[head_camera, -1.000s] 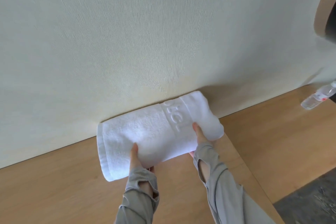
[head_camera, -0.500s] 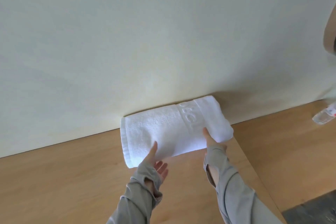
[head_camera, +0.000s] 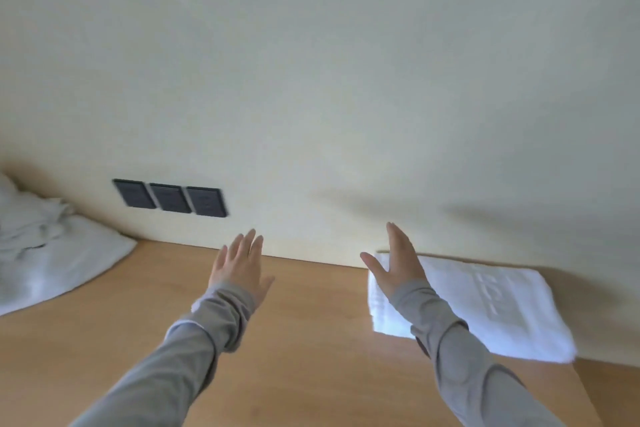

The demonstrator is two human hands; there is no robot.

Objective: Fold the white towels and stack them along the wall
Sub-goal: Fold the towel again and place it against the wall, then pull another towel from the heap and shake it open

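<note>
While the folded white towel [head_camera: 485, 308] lies on the wooden bench [head_camera: 311, 340] against the wall [head_camera: 346, 80], its long axis runs along that wall. The woven band [head_camera: 495, 302] of raised lettering sits nearer its right end, too blurred to read. The left hand [head_camera: 239, 263] and right hand [head_camera: 398, 267] hover with fingers [head_camera: 249, 243] straight and close together, the right thumb splayed over the towel's left end. At far left lie crumpled white towels [head_camera: 52, 253].

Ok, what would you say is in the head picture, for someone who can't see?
The left hand and right hand, open and empty, reach over a wooden table. A folded towel lies against the wall on the right; a crumpled towel pile sits far left, near three dark wall plates.
</note>
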